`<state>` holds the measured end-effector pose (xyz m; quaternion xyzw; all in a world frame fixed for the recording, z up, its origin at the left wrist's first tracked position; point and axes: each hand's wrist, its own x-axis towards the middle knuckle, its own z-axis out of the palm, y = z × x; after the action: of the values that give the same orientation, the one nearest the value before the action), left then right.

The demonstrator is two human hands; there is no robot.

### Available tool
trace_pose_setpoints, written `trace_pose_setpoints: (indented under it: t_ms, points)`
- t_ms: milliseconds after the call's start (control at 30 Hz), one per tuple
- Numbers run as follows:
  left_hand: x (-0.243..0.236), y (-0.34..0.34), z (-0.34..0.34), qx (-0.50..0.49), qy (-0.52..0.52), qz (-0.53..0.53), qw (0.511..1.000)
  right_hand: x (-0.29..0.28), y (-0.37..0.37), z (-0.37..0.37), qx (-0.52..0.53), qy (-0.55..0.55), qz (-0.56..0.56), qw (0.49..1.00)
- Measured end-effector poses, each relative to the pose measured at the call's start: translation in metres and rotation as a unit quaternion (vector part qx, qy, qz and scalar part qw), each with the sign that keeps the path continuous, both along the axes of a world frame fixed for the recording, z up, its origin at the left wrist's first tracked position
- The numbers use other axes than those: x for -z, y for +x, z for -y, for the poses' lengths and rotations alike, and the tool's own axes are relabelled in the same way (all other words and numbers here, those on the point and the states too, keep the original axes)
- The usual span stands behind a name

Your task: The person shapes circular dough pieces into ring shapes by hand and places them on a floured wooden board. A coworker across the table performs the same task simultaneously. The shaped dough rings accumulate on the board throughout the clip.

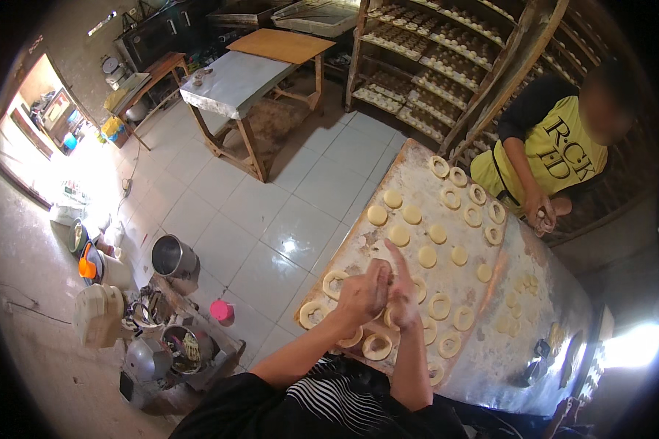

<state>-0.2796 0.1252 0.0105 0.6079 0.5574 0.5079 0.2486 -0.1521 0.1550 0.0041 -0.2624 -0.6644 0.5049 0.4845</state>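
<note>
My left hand [366, 296] has its fingers curled up against my right hand [401, 296]; whatever it holds is hidden. My right hand has its index finger stretched upward, its other fingers partly hidden. Both are over a floured board [359, 249] on the worktable. Cut dough rings [376, 347] surround my hands, and smooth dough discs [398, 235] sit just beyond them. More rings [472, 215] lie along the far right of the board.
A co-worker [527, 146] stands at the right, hands together beside the metal tabletop [542, 293]. Racks of dough trays [425, 66] stand behind. A second table [234, 84] stands further back. A steel pot [172, 256], mixer [146, 362] and pink container [222, 311] are on my left.
</note>
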Motion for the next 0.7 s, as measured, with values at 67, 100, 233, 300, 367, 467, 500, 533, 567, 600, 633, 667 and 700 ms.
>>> trace_pose_setpoints:
  t_ms: [67,100,233,300,367,467,500,533,567,600,633,667,700]
  points:
    - [0.000,-0.012,-0.007,-0.007,-0.003,0.000,1.000,0.008,-0.007,-0.010,-0.103,-0.162,-0.305,0.933]
    - [0.001,-0.016,-0.009,-0.005,-0.010,0.001,1.000,0.012,-0.010,-0.015,-0.061,-0.222,-0.323,0.918]
    - [-0.003,-0.024,-0.022,-0.017,0.013,-0.051,0.998,0.018,-0.027,-0.033,-0.008,-0.021,-0.002,1.000]
    - [-0.006,-0.027,-0.027,-0.002,-0.024,-0.028,0.999,0.014,-0.033,-0.036,-0.175,-0.123,-0.301,0.930]
    - [-0.010,-0.030,-0.030,0.004,-0.062,-0.027,0.998,0.006,-0.036,-0.034,0.034,-0.211,-0.127,0.969]
    - [-0.014,-0.035,-0.042,0.022,-0.120,-0.018,0.992,-0.009,-0.039,-0.035,0.041,-0.127,0.029,0.991]
    - [-0.014,-0.036,-0.047,0.038,-0.158,0.022,0.986,-0.012,-0.042,-0.039,0.018,-0.173,-0.007,0.985]
    - [-0.013,-0.038,-0.054,0.045,-0.179,0.067,0.981,-0.015,-0.043,-0.044,0.056,-0.212,0.008,0.976]
    - [-0.013,-0.037,-0.063,0.022,-0.184,0.016,0.983,-0.016,-0.047,-0.051,0.081,-0.242,0.014,0.967]
    - [-0.013,-0.037,-0.074,-0.009,-0.175,-0.032,0.984,-0.017,-0.050,-0.058,0.110,-0.275,0.029,0.955]
    - [-0.012,-0.039,-0.082,-0.034,-0.171,-0.084,0.981,-0.018,-0.051,-0.062,0.148,-0.278,0.123,0.941]
    - [-0.011,-0.046,-0.086,-0.054,-0.197,-0.137,0.969,-0.018,-0.053,-0.068,0.189,-0.281,0.226,0.913]
    - [-0.010,-0.055,-0.090,-0.066,-0.223,-0.190,0.954,-0.017,-0.051,-0.068,0.212,-0.253,0.325,0.886]
